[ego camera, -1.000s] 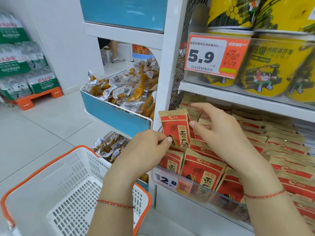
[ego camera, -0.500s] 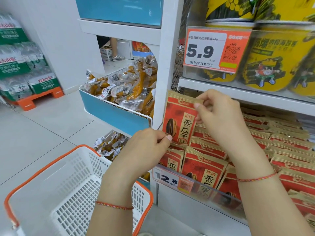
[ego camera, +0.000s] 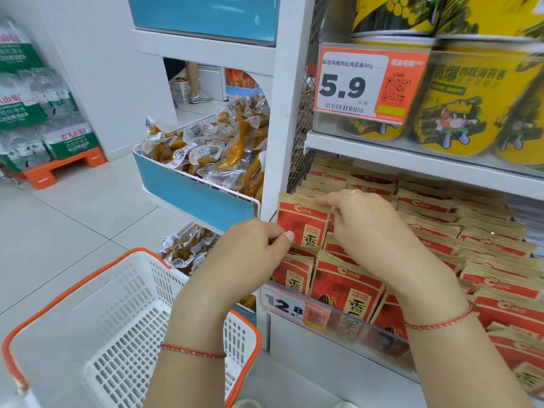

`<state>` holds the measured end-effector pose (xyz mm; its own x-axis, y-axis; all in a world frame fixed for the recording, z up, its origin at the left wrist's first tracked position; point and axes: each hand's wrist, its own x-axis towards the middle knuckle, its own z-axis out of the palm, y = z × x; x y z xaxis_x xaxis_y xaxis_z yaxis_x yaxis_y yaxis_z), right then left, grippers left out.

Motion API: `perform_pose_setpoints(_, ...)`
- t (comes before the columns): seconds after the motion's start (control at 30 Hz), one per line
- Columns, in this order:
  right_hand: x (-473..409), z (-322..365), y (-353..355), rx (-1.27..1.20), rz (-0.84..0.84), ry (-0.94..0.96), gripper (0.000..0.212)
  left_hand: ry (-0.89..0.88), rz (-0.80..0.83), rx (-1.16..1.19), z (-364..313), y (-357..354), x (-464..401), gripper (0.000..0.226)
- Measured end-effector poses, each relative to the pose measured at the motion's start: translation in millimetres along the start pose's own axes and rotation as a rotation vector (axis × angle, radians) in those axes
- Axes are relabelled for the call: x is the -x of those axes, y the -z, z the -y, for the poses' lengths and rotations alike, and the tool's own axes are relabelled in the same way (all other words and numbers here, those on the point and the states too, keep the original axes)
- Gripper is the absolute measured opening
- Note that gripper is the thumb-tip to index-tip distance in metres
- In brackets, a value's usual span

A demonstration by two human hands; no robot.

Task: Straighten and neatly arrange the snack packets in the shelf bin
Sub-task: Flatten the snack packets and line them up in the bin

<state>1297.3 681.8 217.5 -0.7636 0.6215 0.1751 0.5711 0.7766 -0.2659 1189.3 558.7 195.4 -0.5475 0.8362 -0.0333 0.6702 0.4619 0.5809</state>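
Fingers (ego camera: 323, 199) of right hand (ego camera: 379, 231) pinching top edge of red packet (ego camera: 303, 222), upright at bin's (ego camera: 347, 319) left end behind front row; left hand (ego camera: 250, 248) pinching its lower left edge.

This was a shop, a small supermarket by its look. White shelves (ego camera: 412, 160) carried rows of identical red snack packets (ego camera: 347, 287) and yellow tubs (ego camera: 477, 98) behind orange price tags (ego camera: 371, 83). A white shopping basket (ego camera: 123, 313) stood below, and shrink-wrapped bottled water (ego camera: 35, 113) was stacked on the tiled floor (ego camera: 73, 219).
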Motion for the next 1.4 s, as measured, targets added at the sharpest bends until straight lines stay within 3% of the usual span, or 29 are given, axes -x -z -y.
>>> perform_pose_setpoints(0.17,1,-6,-8,0.074,0.088,-0.022,0.05,-0.018,-0.052,0.071,-2,2,1,0.035)
perform_pose_setpoints(0.43,8,-12,0,-0.113,0.036,0.057,0.037,0.031,-0.118,0.106,0,0,-1,0.036)
perform_pose_setpoints(0.6,7,-3,-2,-0.082,0.107,0.038,0.03,0.039,-0.085,0.082,0,-2,-2,0.043)
perform_pose_setpoints(0.8,6,-2,-8,0.002,0.021,0.041,0.023,0.033,-0.046,0.075,0,-1,-2,0.05)
perform_pose_setpoints(0.97,7,-3,1,-0.031,-0.204,0.09,0.02,0.037,-0.09,0.091,2,1,0,0.059)
perform_pose_setpoints(1.07,8,-9,9,-0.259,-0.482,0.118,0.015,-0.04,-0.312,0.168,1,0,-2,0.048)
perform_pose_setpoints(1.2,13,-13,23,-0.518,-0.872,0.187,0.014,-0.069,-0.608,0.475,-6,2,-5,0.027)
perform_pose_setpoints(1.3,19,-16,36,-0.668,-1.063,0.218,0.011,-0.11,-0.63,0.631,-13,0,-2,0.021)
perform_pose_setpoints(1.4,24,-23,47,-0.864,-1.097,0.224,0.011,-0.19,-0.571,0.747,-22,3,-1,0.024)
